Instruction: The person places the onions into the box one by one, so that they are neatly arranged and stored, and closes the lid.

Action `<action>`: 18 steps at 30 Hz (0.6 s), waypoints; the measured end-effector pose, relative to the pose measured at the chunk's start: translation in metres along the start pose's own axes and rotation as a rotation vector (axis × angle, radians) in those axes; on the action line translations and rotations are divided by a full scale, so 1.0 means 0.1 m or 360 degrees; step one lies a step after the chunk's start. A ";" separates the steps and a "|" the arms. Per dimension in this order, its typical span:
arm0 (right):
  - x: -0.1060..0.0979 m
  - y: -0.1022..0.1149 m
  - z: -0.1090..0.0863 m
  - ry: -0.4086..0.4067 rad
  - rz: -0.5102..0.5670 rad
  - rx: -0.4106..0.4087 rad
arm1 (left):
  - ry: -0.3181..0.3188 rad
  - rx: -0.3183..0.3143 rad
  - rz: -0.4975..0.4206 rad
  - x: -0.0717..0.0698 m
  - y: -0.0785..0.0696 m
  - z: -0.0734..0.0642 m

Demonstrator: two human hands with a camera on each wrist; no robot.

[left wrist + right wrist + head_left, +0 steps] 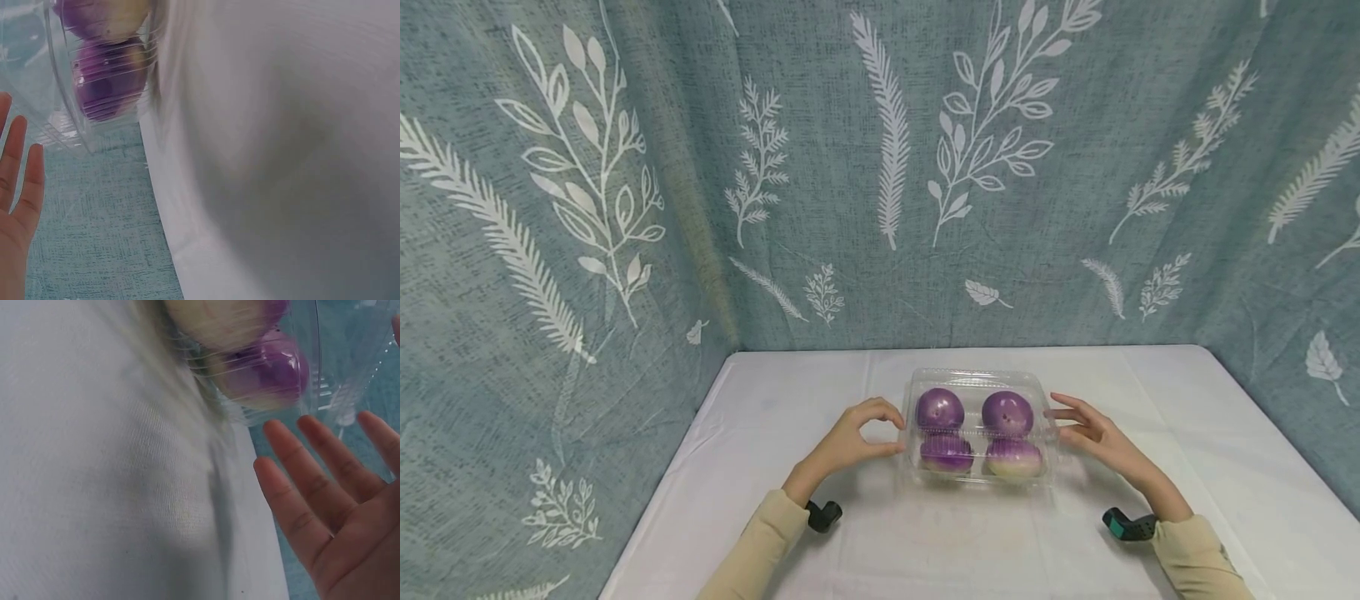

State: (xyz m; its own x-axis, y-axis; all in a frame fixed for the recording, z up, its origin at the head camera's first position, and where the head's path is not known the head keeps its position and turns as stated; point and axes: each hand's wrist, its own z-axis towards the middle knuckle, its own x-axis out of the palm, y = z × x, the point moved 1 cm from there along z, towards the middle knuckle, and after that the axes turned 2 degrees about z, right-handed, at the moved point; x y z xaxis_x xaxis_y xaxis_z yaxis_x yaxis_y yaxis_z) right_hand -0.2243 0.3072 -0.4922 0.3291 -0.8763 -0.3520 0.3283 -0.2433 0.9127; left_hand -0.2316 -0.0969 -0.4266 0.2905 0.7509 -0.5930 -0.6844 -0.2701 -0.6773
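A clear plastic clamshell box (973, 381) with its lid down sits on the white table. Inside it are several round purple vegetables (940, 408), pale at one end, that look like onions or turnips. My left hand (853, 435) is at the box's left side, thumb and fingers apart in a C shape, tips close to the wall. On the opposite side my right hand (1099, 437) has its fingers spread, tips near the right wall. In the right wrist view the fingers (319, 481) look nearly straight. Whether the tips touch the plastic I cannot tell.
A white cloth covers the table (970, 550). Blue-green curtains (820, 167) with white leaf prints hang behind it and on both sides. A dark device sits on the left wrist (824, 517) and another on the right wrist (1129, 525).
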 end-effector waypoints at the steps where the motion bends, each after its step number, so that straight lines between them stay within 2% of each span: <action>1: 0.00 0.01 0.00 0.0006 -0.0009 0.0019 | -0.0001 -0.0002 0.0001 0.01 0.01 -0.01; 3: 0.02 0.03 -0.01 0.0026 -0.0025 0.0038 | -0.0013 0.0018 0.0009 0.04 0.07 -0.02; 9: 0.04 0.05 -0.03 0.0061 -0.0063 0.0034 | -0.0056 0.0051 0.0044 0.17 0.40 -0.08; 14: 0.04 0.03 -0.04 0.0080 -0.0068 0.0010 | -0.0044 0.0037 0.0067 0.19 0.38 -0.11; 18: 0.04 0.01 -0.05 0.0083 -0.0073 -0.0003 | -0.0051 0.0077 0.0045 0.17 0.21 -0.11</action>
State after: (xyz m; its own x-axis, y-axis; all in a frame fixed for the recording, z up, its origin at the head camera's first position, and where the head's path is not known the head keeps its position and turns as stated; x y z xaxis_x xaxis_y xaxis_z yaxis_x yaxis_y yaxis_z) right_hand -0.2180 0.3051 -0.4935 0.3593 -0.8414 -0.4036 0.3459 -0.2816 0.8950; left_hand -0.2338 -0.0970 -0.4557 0.2496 0.7626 -0.5968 -0.7237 -0.2627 -0.6382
